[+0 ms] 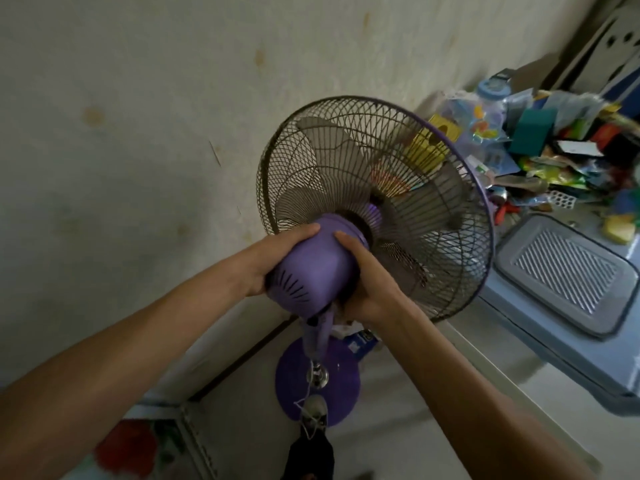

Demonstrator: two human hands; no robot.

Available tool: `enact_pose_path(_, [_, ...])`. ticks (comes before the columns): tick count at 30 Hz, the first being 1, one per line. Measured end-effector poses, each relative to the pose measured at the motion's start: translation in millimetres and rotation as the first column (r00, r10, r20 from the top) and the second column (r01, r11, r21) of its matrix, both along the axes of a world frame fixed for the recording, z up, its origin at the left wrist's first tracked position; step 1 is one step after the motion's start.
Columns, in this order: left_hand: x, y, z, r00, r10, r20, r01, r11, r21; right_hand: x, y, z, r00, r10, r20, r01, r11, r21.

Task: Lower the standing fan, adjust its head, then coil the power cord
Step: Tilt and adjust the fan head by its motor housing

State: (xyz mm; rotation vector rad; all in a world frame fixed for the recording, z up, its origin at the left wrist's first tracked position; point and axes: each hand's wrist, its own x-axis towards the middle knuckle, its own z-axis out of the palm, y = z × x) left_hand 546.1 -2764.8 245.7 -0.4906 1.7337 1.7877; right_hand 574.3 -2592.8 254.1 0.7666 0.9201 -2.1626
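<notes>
A purple standing fan stands by the wall, seen from behind and above. Its purple motor housing [313, 268] sits between both hands. My left hand [273, 258] grips the housing's left side. My right hand [363, 275] clasps its right side, fingers up near the dark wire grille [374, 188], which faces away toward the right. Below, the purple neck [315, 336] leads down to a chrome collar [318, 374] and the round purple base [318, 382] on the floor. I cannot make out the power cord.
A small skull-shaped trinket [314, 415] hangs on a string from the pole. A grey-blue plastic box with a ribbed lid [568, 275] stands right of the fan. Behind it lies a heap of colourful packets and clutter [554, 143]. The stained wall [138, 133] is close on the left.
</notes>
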Motion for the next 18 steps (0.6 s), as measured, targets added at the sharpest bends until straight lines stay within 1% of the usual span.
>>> enact_pose_path(1, [2, -1, 0, 1.0, 0.012, 0.005, -0.012, 1.0, -0.002, 0, 0, 0, 1.0, 0.014, -0.004, -0.014, 1.0, 0.008])
enact_pose_path(3, [4, -4, 2, 1.0, -0.025, 0.003, 0.025, 1.0, -0.004, 5, -3, -2, 1.0, -0.001, 0.001, 0.001, 1.0, 0.005])
enact_pose_path(5, [0, -9, 8, 0.994, -0.112, -0.018, 0.111, 0.993, -0.029, 14, -12, -4, 0.997, -0.075, 0.011, 0.075, 0.997, -0.008])
enact_pose_path(8, [-14, -20, 23, 0.965, -0.26, -0.028, 0.256, 0.962, -0.095, 30, -31, -6, 0.971, -0.237, 0.016, 0.237, 0.97, -0.06])
enact_pose_path(11, [-22, -24, 32, 0.92, -0.391, -0.011, 0.386, 0.912, -0.14, 45, -45, -11, 0.954, -0.298, -0.023, 0.297, 0.954, -0.023])
enact_pose_path(14, [-24, -22, 31, 0.9, -0.436, 0.003, 0.43, 0.887, -0.167, 46, -43, -13, 0.947, -0.319, -0.042, 0.318, 0.948, -0.031])
enact_pose_path(18, [-23, -16, 35, 0.913, -0.408, 0.034, 0.407, 0.895, -0.184, 48, -38, -7, 0.933, -0.357, -0.05, 0.356, 0.934, -0.04])
